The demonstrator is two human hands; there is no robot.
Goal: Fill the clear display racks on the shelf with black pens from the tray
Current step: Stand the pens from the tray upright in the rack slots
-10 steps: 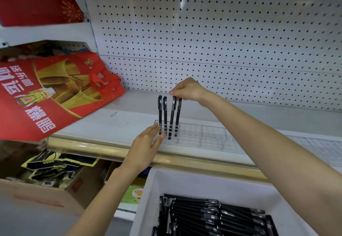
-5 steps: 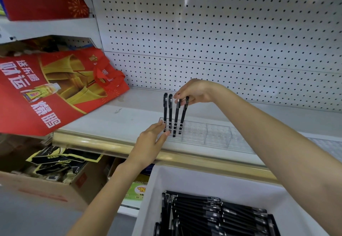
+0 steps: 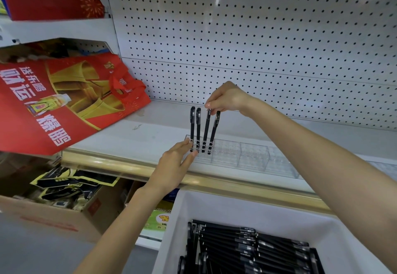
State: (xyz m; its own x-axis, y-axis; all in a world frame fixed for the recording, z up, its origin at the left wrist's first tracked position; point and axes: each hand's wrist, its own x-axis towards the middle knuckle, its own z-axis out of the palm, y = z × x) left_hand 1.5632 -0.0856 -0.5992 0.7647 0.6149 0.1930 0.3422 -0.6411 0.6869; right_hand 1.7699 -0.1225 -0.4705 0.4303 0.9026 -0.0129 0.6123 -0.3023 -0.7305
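A person's right hand (image 3: 227,99) pinches the cap end of the third pen (image 3: 206,129) in a row of four black pens (image 3: 192,127) standing at the left end of the clear display rack (image 3: 240,153), which lies along the front edge of the shelf (image 3: 150,131). The fourth pen (image 3: 213,131) has its cap just under the same fingers; whether it too is held cannot be told. The left hand (image 3: 174,166), fingers straight, touches the rack's left front corner, apparently to steady it. The two leftmost pens stand upright and the other two lean right. Below the shelf's front edge, a white tray (image 3: 214,207) holds the stock of black pens (image 3: 247,250), laid flat. The step in hand appears to be seating a pen in its hole, and with most of the rack showing no pens, the job looks barely begun. The next move would call for letting go once the pen stands alone, then reaching down to the tray for more.
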